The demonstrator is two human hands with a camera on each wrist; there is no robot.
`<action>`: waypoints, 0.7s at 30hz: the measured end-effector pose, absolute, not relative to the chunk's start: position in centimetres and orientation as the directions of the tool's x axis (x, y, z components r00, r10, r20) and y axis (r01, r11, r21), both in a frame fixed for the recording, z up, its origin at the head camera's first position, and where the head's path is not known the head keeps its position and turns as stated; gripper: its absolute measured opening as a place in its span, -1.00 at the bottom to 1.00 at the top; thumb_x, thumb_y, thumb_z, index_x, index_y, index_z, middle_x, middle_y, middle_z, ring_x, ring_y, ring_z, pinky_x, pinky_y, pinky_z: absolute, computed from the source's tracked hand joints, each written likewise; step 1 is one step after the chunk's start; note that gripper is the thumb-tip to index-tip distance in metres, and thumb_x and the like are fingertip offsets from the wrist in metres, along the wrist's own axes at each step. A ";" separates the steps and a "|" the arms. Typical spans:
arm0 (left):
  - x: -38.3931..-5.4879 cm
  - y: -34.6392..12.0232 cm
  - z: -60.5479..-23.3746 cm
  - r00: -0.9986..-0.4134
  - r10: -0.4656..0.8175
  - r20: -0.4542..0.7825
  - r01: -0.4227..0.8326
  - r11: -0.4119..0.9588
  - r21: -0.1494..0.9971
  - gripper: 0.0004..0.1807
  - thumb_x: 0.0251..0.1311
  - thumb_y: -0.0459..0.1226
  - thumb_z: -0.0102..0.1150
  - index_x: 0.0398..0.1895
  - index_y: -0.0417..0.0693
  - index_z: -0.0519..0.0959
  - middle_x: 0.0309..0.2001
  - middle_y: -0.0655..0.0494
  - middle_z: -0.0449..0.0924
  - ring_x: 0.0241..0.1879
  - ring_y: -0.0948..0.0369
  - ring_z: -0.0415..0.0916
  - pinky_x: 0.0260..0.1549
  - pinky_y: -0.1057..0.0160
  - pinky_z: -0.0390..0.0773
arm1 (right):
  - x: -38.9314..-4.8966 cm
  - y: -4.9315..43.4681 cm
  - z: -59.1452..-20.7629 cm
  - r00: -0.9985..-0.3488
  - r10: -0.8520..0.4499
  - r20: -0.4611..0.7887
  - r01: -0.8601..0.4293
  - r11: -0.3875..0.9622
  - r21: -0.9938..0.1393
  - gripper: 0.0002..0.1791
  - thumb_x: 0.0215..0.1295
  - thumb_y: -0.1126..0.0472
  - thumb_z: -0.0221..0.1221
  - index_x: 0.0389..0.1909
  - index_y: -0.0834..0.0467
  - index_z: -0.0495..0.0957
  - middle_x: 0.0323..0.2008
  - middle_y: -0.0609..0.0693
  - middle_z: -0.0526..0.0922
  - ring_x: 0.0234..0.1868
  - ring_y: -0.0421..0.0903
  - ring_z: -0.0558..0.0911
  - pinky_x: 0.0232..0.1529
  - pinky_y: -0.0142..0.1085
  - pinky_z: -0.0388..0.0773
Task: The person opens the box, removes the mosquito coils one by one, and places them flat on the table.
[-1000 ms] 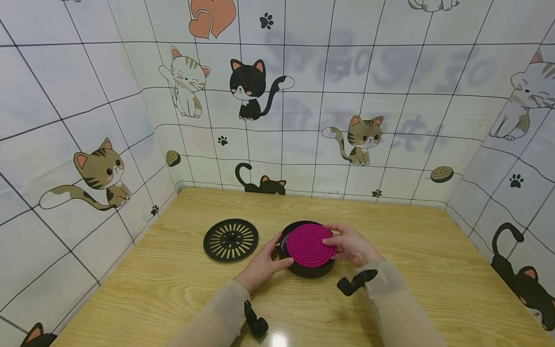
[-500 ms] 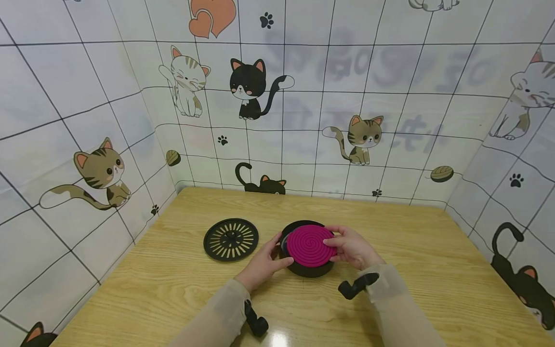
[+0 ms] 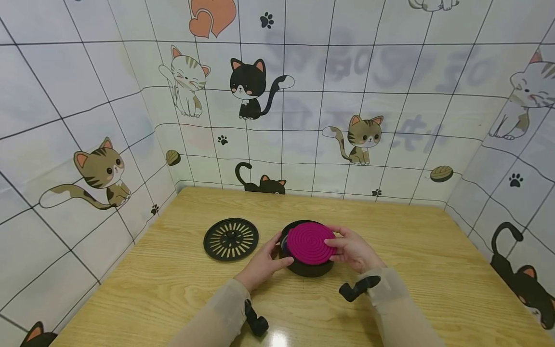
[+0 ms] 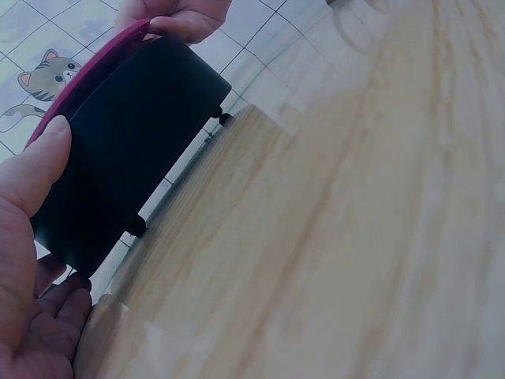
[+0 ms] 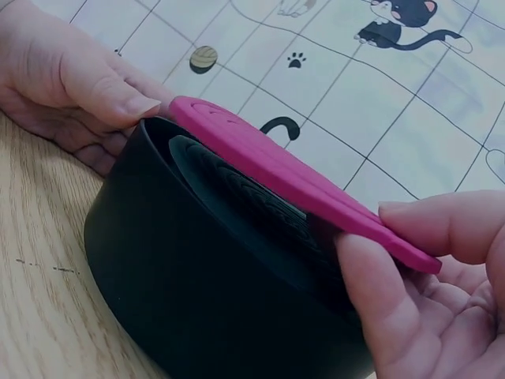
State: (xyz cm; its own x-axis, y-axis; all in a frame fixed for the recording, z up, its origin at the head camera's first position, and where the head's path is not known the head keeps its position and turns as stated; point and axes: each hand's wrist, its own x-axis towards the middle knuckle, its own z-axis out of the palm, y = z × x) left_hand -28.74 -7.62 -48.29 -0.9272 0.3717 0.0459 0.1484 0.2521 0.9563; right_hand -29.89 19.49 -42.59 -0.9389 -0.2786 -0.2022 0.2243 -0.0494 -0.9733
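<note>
In my right hand point(image 3: 355, 248), a pink spiral disc point(image 3: 311, 243) resembling a mosquito coil is pinched at its right edge between thumb and fingers. It slants above the open top of a round black box point(image 3: 310, 272). From the right wrist view, the pink mosquito coil point(image 5: 284, 174) has its far end by the box's rim, and dark ridged rings point(image 5: 237, 193) show inside the box. My left hand point(image 3: 264, 262) grips the box's left side, thumb at the rim and fingers lower down. Small feet point(image 4: 136, 227) stick out under the box in the left wrist view.
A black slotted round lid point(image 3: 231, 240) lies on the wooden table point(image 3: 208, 299), left of the box. Behind and at both sides, a cat-patterned, grid-lined wall covering point(image 3: 303, 106) borders the tabletop.
My right hand has shifted slightly to the right and the mosquito coil's near edge has risen a little. My left hand and the box stay in place.
</note>
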 end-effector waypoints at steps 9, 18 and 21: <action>-28.7 -7.6 -48.0 -0.922 0.385 0.048 0.152 0.244 0.958 0.00 0.17 0.03 0.29 0.55 0.08 -0.08 0.47 -0.01 0.06 0.40 0.04 0.12 0.33 0.04 0.17 | -30.3 20.4 -42.6 -0.947 -0.247 -0.204 0.246 -0.154 -0.957 -0.30 0.32 0.39 0.14 0.43 0.22 0.08 -0.39 -0.06 0.66 -0.52 -0.21 0.64 -0.48 -0.39 0.60; -28.6 -7.6 -48.0 -0.927 0.372 0.047 0.152 0.259 0.954 -0.01 0.15 0.03 0.30 0.54 0.10 -0.05 0.48 -0.04 0.00 0.41 0.01 0.09 0.34 0.02 0.15 | -31.6 22.9 -41.3 -0.970 -0.154 -0.190 0.234 -0.359 -0.904 -0.48 0.40 0.39 0.07 0.30 0.08 0.18 -0.30 -0.07 0.66 -0.43 -0.20 0.68 -0.39 -0.39 0.64; -28.6 -7.6 -48.0 -0.927 0.373 0.053 0.156 0.252 0.955 -0.01 0.15 0.02 0.31 0.54 0.09 -0.04 0.48 -0.04 0.01 0.41 0.00 0.09 0.34 0.02 0.15 | -32.0 23.6 -41.1 -0.971 -0.078 -0.225 0.237 -0.413 -0.879 -0.55 0.39 0.37 0.08 0.21 0.01 0.22 -0.31 -0.08 0.64 -0.43 -0.21 0.66 -0.38 -0.39 0.64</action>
